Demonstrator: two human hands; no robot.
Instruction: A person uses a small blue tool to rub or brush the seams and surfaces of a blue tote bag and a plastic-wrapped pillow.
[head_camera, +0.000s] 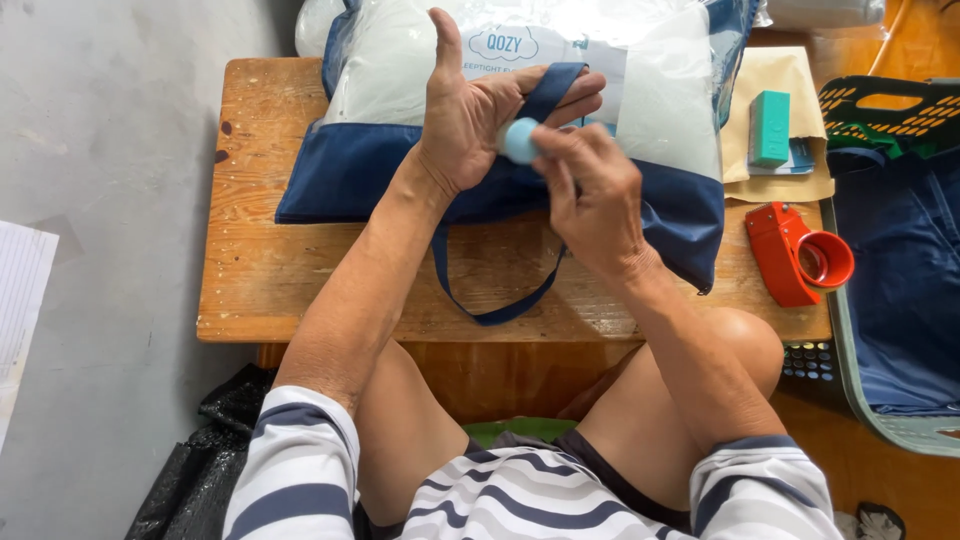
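A small round light-blue object (520, 140) is pinched between the fingers (568, 142) of the right hand (595, 195), which are curled together around it, and it is pressed against the palm side of the left hand (475, 110). What exactly the object is cannot be told. The left hand is held open and upright, thumb pointing up, while its fingers (575, 95) are folded over a navy strap (545, 95), so the strap is gripped just above the blue object. The same strap is seen hanging in a loop (490, 300) below both hands, over the front part of the bench (260, 270).

Behind the hands a large bag (400, 120) is laid on the wooden bench; its lower band is navy fabric and its upper part is clear plastic, through which a white filling is seen. To the right of the bag a teal rectangular block (769, 127) is laid on a tan envelope (790, 90), and nearer the front edge a red tape dispenser (800, 255) is set. Just beside the bench on the right, a grey-green basket (850, 370) holding dark blue cloth (905, 280) is placed. Striped sleeves and bare knees are seen at the bottom
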